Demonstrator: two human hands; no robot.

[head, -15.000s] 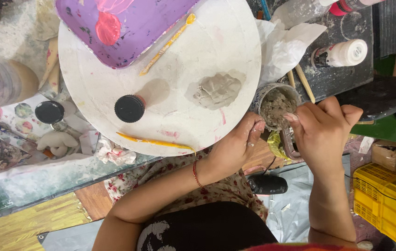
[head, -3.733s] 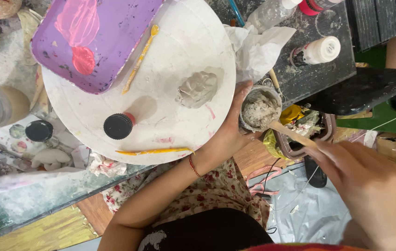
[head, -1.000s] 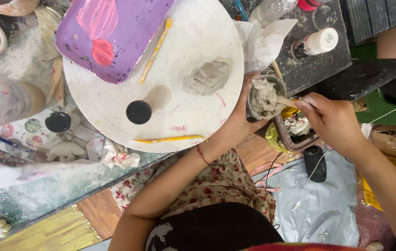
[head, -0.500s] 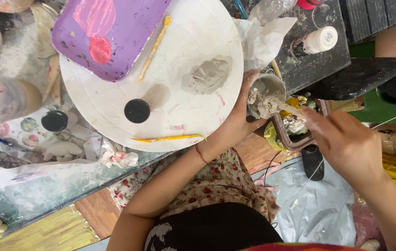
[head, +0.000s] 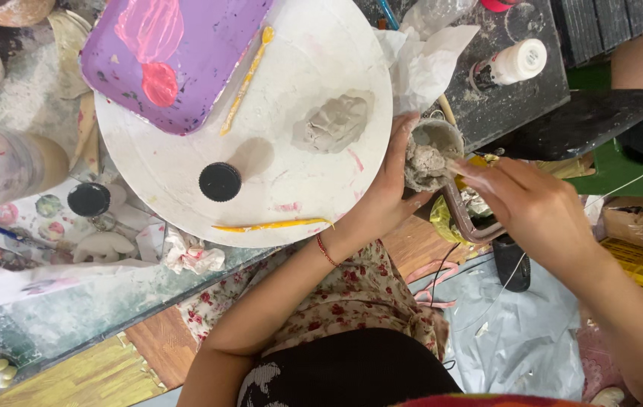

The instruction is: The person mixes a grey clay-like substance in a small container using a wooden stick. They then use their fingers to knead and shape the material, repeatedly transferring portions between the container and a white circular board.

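We are looking down as the left hand (head: 393, 177) is wrapping its fingers around the side of a small round cup (head: 431, 151), which is sitting just off the right edge of the big white round board (head: 291, 188), between that board and the dark tabletop. The right hand (head: 529, 200) is coming in from the right with fingers pressed together, pinching something slim at the cup's mouth, though we cannot tell whether it is a stick or just the grey clay lump (head: 423, 162) piled up in there. The cup is tilting its open mouth up toward us and slightly rightward, so its long axis is running nearly along our line of sight; the right hand's fingers are pointing left into it. The risk we are seeing: the cup is perched near the bench edge with cloth and cables below, so a hard dig could be twisting it out of that one-handed grip and spilling wet clay onto the lap. A slip leftward could also be smearing grey onto the board, where a second clay lump (head: 333, 124) and a yellow modelling tool (head: 272, 224) are lying, near the purple paint tray (head: 178, 53).
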